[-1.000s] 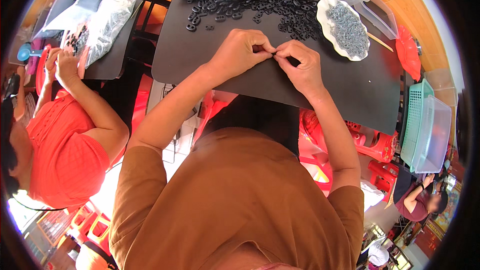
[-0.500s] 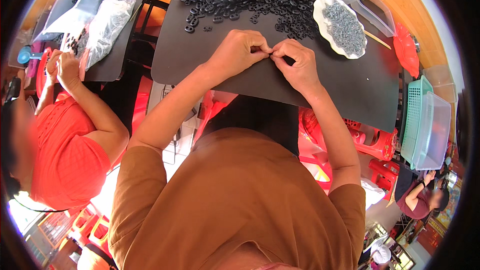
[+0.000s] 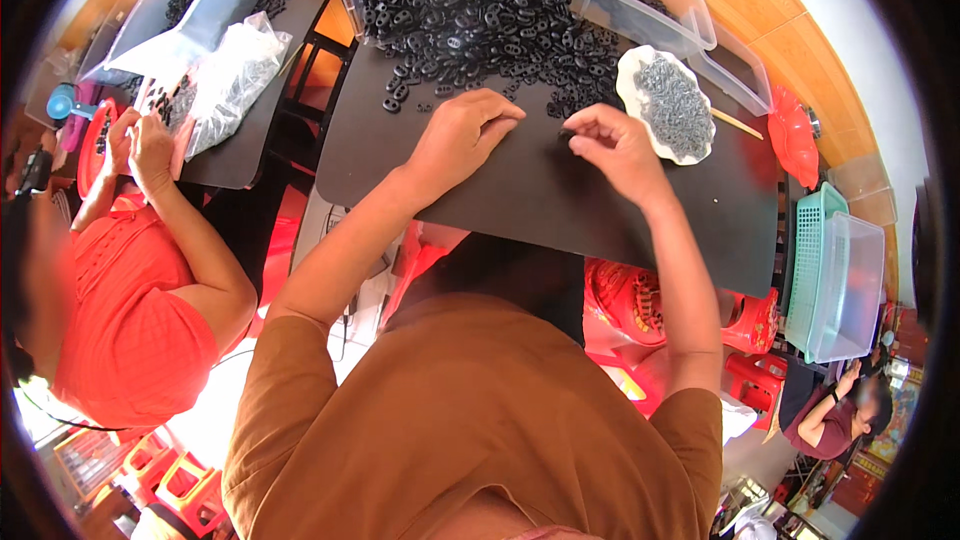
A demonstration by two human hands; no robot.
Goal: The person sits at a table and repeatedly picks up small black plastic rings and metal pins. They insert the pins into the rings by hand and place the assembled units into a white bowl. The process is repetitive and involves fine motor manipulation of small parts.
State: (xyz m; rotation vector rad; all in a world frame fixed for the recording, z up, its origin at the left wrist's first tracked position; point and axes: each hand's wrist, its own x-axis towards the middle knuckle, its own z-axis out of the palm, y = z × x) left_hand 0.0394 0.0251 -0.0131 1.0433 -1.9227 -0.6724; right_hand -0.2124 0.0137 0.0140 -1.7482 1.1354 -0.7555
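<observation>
My right hand (image 3: pixel 620 152) pinches a small black plastic piece (image 3: pixel 566 134) between thumb and forefinger, above the dark table. My left hand (image 3: pixel 462 138) is a short way to its left, just in front of the heap, with thumb and forefinger drawn close together. Whatever lies between those fingertips, if anything, is too small to make out. Beyond both hands spreads a heap of black two-holed plastic pieces (image 3: pixel 470 15), with smaller black parts (image 3: pixel 585 90) at its right edge. Close to my right hand is a white scalloped dish (image 3: pixel 628 70) full of small grey metal parts (image 3: pixel 675 105).
Clear plastic bins (image 3: pixel 690 25) stand at the table's (image 3: pixel 560 210) far side. Right of it are a red dish (image 3: pixel 793 137) and a green basket (image 3: pixel 812 265). A person in red (image 3: pixel 140 310) works at another table on the left, near a plastic bag (image 3: pixel 235 80).
My hands, fingertips together before, have moved apart. The right now holds the black piece off to the right. The view has shifted, so the table and heap sit lower in the picture.
</observation>
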